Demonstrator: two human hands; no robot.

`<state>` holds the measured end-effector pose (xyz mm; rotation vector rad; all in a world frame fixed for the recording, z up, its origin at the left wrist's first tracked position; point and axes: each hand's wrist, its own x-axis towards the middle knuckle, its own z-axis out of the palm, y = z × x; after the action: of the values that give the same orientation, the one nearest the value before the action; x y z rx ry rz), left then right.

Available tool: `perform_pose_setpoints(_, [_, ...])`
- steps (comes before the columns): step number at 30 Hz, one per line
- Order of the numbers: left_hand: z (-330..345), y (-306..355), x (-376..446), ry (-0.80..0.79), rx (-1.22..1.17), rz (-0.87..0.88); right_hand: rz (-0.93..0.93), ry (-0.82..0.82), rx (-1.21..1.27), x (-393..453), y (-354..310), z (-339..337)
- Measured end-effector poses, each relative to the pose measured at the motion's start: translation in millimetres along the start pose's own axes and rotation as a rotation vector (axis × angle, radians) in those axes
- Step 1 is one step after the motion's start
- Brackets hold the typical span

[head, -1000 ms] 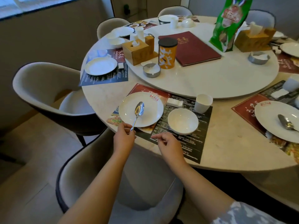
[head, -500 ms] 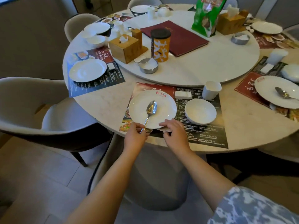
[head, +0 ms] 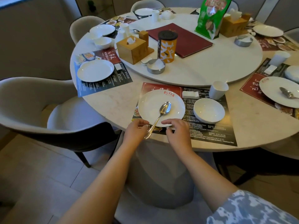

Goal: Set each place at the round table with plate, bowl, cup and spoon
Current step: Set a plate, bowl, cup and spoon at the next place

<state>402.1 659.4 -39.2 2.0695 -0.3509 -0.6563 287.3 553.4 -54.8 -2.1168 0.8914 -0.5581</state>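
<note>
The left hand (head: 135,130) now pinches the spoon (head: 161,114) handle at the near rim of the glossy white plate (head: 150,109). The right hand (head: 177,132), curled on that rim, has come over from the placemat. This setting looks nearly squared. Beyond stand the smooth round bowl (head: 209,110) and cylindrical cup (head: 218,90) on the pale marbled worktop (head: 116,102).

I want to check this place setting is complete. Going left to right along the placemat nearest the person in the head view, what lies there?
Plate with the spoon resting on it → bowl. Farther back: white packet → cup.
</note>
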Motion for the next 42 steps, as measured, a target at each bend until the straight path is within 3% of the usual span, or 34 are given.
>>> perform_pose_setpoints(7, [-59, -20, 25, -0.004, -0.211, -0.029, 0.01, 0.0, 0.13, 5, -60, 45])
perform_pose_setpoints(16, [-173, -52, 89, -0.13, -0.22, 0.061, 0.111, 0.161, 0.231, 24, -135, 160])
perform_pose_setpoints(24, [-257, -76, 136, -0.108, -0.25, 0.069, 0.125, 0.118, 0.286, 41, -201, 228])
perform_pose_setpoints(34, [-309, -65, 216, -0.009, -0.306, 0.023, 0.195, 0.081, 0.31, 110, -228, 269])
perform_pose_setpoints(42, [-324, -34, 337, 0.047, -0.1, 0.046, 0.355, 0.147, 0.259, 226, -234, 299])
